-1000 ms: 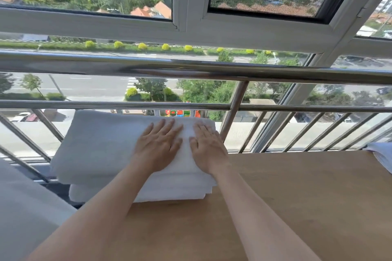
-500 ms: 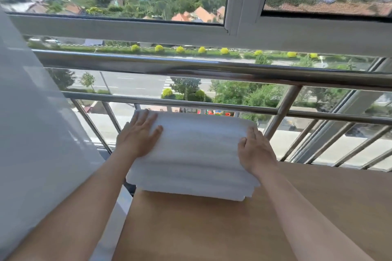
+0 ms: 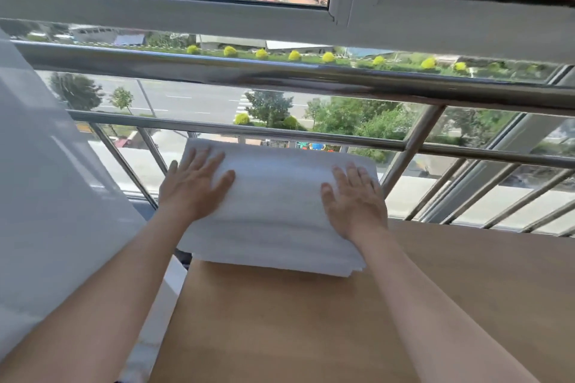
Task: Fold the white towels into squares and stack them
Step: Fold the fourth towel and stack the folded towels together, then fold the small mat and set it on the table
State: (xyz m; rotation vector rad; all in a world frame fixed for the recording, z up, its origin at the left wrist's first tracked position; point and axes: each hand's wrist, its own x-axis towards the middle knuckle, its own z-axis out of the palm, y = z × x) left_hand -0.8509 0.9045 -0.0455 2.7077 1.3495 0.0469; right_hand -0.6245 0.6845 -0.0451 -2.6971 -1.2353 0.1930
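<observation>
A stack of folded white towels (image 3: 277,208) lies at the far left corner of the wooden table (image 3: 311,320), with its left edge reaching past the table's side. My left hand (image 3: 194,185) rests flat on the top towel's left part, fingers spread. Flat on the right part lies my right hand (image 3: 354,200), also with fingers apart. Neither hand grips the cloth.
A steel railing (image 3: 280,74) with slanted bars runs just behind the stack, in front of a window. A sheer white curtain (image 3: 46,180) hangs at the left beside the table.
My hands moved apart from the towel's middle to its left and right parts. The view swung left, so the stack now sits nearer the centre.
</observation>
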